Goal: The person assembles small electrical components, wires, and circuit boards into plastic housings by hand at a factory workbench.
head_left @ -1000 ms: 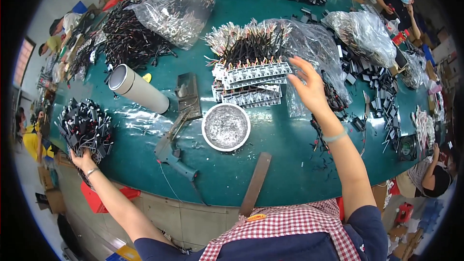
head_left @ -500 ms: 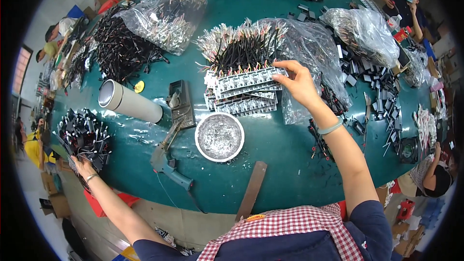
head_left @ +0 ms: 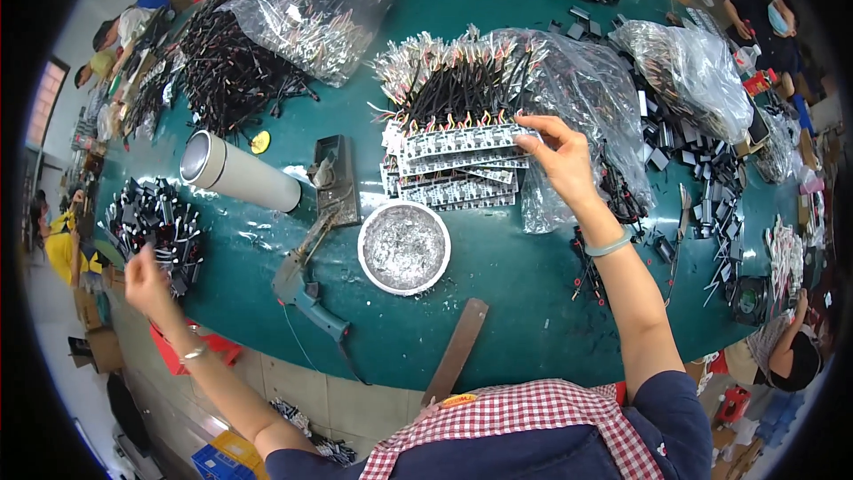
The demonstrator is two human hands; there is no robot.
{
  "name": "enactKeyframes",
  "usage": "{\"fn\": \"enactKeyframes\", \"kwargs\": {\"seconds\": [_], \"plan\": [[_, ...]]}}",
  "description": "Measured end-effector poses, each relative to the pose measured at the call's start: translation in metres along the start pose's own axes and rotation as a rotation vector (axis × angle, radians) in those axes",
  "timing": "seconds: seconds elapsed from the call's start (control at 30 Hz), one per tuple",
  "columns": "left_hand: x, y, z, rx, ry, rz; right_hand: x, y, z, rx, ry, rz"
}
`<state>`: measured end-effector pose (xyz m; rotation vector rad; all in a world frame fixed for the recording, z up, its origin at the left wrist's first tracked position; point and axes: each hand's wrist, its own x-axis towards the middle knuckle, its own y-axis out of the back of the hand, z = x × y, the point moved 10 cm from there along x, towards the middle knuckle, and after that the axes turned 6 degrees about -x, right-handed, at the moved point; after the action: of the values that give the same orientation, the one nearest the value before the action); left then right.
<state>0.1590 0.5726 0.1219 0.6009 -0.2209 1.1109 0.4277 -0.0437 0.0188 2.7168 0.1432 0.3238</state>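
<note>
At the right end of a long circuit board strip (head_left: 462, 140), my right hand (head_left: 562, 160) pinches the edge between thumb and fingers. Black cables with red, yellow and white wire ends (head_left: 462, 93) run up from the strip. More board strips (head_left: 453, 191) lie stacked beneath it. On the far left, my left hand (head_left: 151, 289) is raised beside a bundle of black parts with white tips (head_left: 160, 227). Motion smears its fingers, so what they hold, if anything, does not show. A soldering gun (head_left: 311, 302) with a teal handle lies between my hands.
A white-rimmed bowl of solder scraps (head_left: 404, 249) stands in the middle, near a dark metal tray (head_left: 336, 178) and a grey cylinder (head_left: 240, 173). A brown bar (head_left: 458, 347) overhangs the front edge. Plastic bags of cables (head_left: 311, 18) and black parts (head_left: 702, 160) cover the far side.
My left hand has drawn back from beneath the bundle of black parts and come up in front of it. My right hand still grips the strip's end. The view has shifted slightly.
</note>
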Motion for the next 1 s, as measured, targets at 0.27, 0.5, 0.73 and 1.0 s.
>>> {"fn": "enactKeyframes", "kwargs": {"seconds": [0.27, 0.5, 0.73, 1.0], "plan": [[-0.221, -0.307, 0.147, -0.301, 0.440, -1.138, 0.010, 0.003, 0.005, 0.319, -0.121, 0.025], [-0.240, -0.351, 0.152, -0.474, 0.529, -0.978, 0.001, 0.014, -0.006, -0.017, 0.141, 0.053], [-0.219, -0.320, 0.140, -0.367, 0.307, -0.831, -0.007, -0.011, -0.010, 0.084, 0.100, -0.006], [-0.212, -0.324, 0.139, 0.128, 0.128, -0.883, -0.005, -0.006, -0.022, -0.171, 0.145, -0.004]]}}
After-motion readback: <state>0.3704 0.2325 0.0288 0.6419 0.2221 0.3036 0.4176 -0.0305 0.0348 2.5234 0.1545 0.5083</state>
